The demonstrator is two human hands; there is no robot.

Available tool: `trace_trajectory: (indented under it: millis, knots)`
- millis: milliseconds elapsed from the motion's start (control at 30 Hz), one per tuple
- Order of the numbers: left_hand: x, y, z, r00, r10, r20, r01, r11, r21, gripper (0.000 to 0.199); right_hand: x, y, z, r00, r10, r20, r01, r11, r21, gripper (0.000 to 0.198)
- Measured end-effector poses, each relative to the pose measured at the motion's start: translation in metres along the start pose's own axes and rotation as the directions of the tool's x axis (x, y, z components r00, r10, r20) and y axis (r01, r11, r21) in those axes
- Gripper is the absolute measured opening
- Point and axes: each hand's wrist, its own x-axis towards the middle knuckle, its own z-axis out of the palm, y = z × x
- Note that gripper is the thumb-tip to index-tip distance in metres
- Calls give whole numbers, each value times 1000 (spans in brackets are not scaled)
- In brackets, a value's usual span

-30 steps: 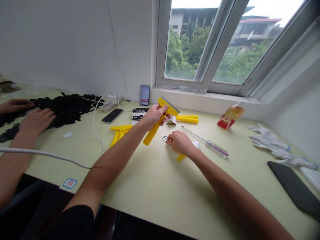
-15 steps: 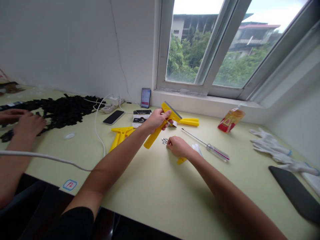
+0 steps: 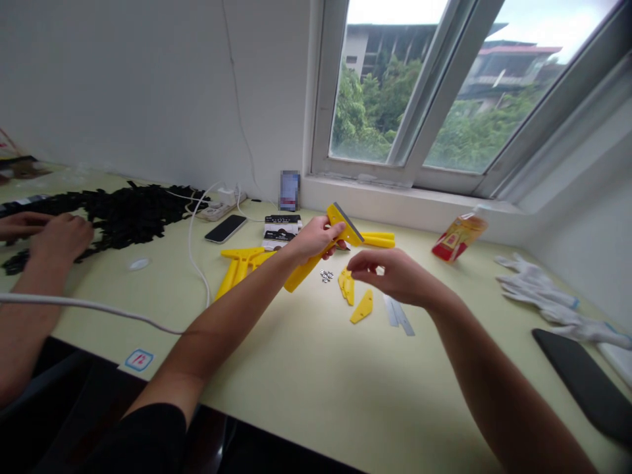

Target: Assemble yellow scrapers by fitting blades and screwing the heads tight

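Note:
My left hand (image 3: 316, 238) is closed around a yellow scraper (image 3: 302, 274), its head with a grey metal blade pointing up toward the window. To the right, my right hand (image 3: 395, 273) hovers over the table with thumb and fingertips pinched together; whatever is between them is too small to make out. Below it lie several yellow plastic plates (image 3: 362, 307) and thin grey metal blades (image 3: 399, 317). A small heap of metal nuts or screws (image 3: 326, 276) sits beside the scraper's handle.
Yellow scraper handles (image 3: 240, 264) lie left of my forearm, others (image 3: 379, 239) behind the scraper. Further off are a phone (image 3: 226, 229), a bottle (image 3: 458, 237) and white gloves (image 3: 536, 289). At left, another person's hands (image 3: 62, 237) work by black strips (image 3: 131, 210). A white cable (image 3: 99, 307) crosses my left forearm.
My right hand has risen from beside the small metal parts and moved right, uncovering the yellow plates and blades. The scraper in my left hand has shifted slightly to the right.

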Motion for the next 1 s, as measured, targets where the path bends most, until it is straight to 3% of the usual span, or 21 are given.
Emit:
trace_trajectory:
  millis: [100,200,400,633,767,867,1000]
  knots:
    - [-4,-3,9,997,-15,76,9,997,81,18,-4,0,-14,952,-10,-305,-14,997,-74,14]
    - [-10,-6,19,990,-20,138,-3,985,170,21,-3,4,-14,905,-40,-423,-28,988,-153,14]
    - [-17,-8,35,973,-3,231,-52,972,230,32,2,5,-4,895,-95,-435,4,979,-206,17]
    - [-17,-12,39,974,1,225,-74,945,317,38,3,3,-3,865,-120,-487,-1,971,-240,6]
    - [-19,-11,39,977,2,213,-84,922,378,36,3,9,-5,858,-2,-514,-74,989,-126,12]
    - [-21,-10,40,978,5,210,-92,910,404,33,5,18,-5,855,99,-510,-103,994,21,28]
    - [-22,-10,41,976,26,217,-113,909,402,34,8,26,-3,887,197,-417,-86,959,269,47]
